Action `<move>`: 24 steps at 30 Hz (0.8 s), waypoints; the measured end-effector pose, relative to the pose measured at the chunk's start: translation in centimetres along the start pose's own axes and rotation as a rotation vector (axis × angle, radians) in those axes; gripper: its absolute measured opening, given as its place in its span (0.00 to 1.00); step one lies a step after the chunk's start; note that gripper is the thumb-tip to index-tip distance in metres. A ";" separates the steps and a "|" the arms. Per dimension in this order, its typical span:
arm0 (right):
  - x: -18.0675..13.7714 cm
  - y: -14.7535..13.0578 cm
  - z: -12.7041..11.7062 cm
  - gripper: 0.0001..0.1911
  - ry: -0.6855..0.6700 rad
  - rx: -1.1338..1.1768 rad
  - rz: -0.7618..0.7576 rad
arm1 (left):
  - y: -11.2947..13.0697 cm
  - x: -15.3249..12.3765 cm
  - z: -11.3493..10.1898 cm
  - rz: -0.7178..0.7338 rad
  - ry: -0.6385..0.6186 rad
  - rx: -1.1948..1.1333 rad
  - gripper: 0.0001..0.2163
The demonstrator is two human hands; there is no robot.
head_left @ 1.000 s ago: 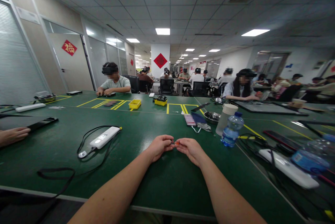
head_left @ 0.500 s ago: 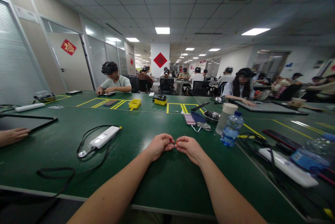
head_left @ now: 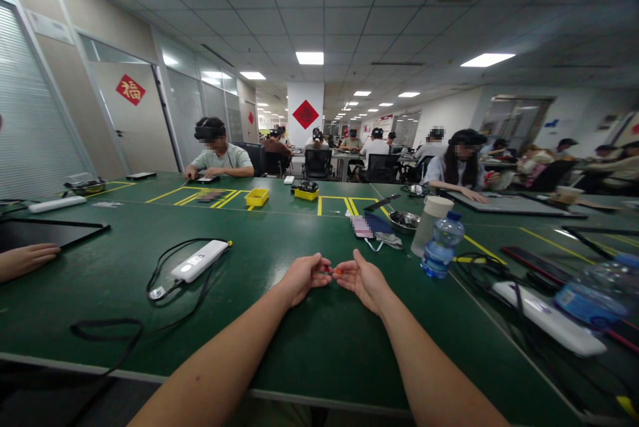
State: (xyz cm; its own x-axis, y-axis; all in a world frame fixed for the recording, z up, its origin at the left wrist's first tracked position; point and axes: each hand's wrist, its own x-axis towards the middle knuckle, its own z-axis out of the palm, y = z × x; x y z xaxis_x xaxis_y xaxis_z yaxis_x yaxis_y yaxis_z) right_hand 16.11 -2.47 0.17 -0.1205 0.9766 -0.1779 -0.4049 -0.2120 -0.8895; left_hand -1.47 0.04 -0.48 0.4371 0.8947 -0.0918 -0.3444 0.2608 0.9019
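Note:
My left hand [head_left: 307, 277] is over the green table [head_left: 279, 340], palm turned inward. Its thumb is lifted off the curled fingers, and a small red piece [head_left: 327, 269] rests on them. Facing it, my right hand [head_left: 367, 281] has its thumb raised and its fingers stretched toward the left. A small orange piece [head_left: 339, 271] lies on those fingers. The two sets of fingertips are very close together, nearly touching. Both pieces are too small for me to tell their kind.
A white power bank [head_left: 202, 261] with a black cable lies to the left. At the right stand a water bottle [head_left: 442, 245] and a pale tumbler [head_left: 424, 224]. Farther back are a yellow tray [head_left: 257, 197] and a metal bowl [head_left: 403, 221]. Another person's hand [head_left: 34, 258] rests at the left edge.
Both hands have loosened from a pinch. The thumbs have lifted away from the fingers, uncovering the red and orange pieces. The hands' position is almost the same.

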 end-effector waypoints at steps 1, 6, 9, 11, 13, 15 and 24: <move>0.0 0.0 0.0 0.26 -0.002 0.005 0.005 | 0.1 -0.1 0.0 -0.010 0.002 -0.004 0.16; -0.2 -0.1 0.0 0.27 -0.019 0.014 0.013 | 0.2 0.0 0.0 -0.025 0.007 -0.006 0.19; -0.1 -0.1 0.0 0.27 -0.028 0.017 0.013 | 0.2 0.0 0.0 -0.041 0.007 -0.011 0.19; 0.0 0.0 -0.1 0.27 -0.030 0.017 0.010 | 0.2 0.0 0.1 -0.049 0.006 -0.018 0.19; 0.1 0.1 -0.2 0.26 -0.030 0.017 0.008 | 0.2 0.0 0.1 -0.049 0.008 -0.023 0.19; 0.2 0.1 -0.3 0.26 -0.030 0.018 0.010 | 0.2 0.0 0.1 -0.047 0.007 -0.023 0.19; 0.2 0.5 -0.3 0.05 -0.049 -0.094 -0.069 | -0.4 -0.3 0.3 0.093 -0.016 0.163 0.11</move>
State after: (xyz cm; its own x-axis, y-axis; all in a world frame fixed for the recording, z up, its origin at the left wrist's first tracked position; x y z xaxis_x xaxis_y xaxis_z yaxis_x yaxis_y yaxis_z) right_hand 16.19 -2.37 -0.41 -0.1405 0.9854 -0.0958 -0.3270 -0.1375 -0.9350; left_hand -1.20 -0.44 -0.73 0.4230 0.9061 0.0003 -0.2454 0.1142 0.9627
